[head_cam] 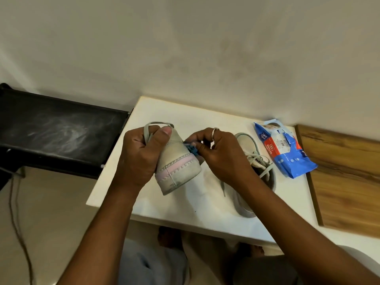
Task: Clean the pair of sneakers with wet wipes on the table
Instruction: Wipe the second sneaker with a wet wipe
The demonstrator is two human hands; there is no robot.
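Gripping the sneaker (pixel 176 161), the left hand (pixel 139 155) curls its fingers round it; the right hand (pixel 222 155) pinches a blue wad (pixel 192 150) at its side. Risk: pinch slips, wad drops.

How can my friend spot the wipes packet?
Find the white table. Near its right edge, between the resting sneaker and the wooden board, lies the wipes packet. It's the only crinkly blue-and-red plastic thing.
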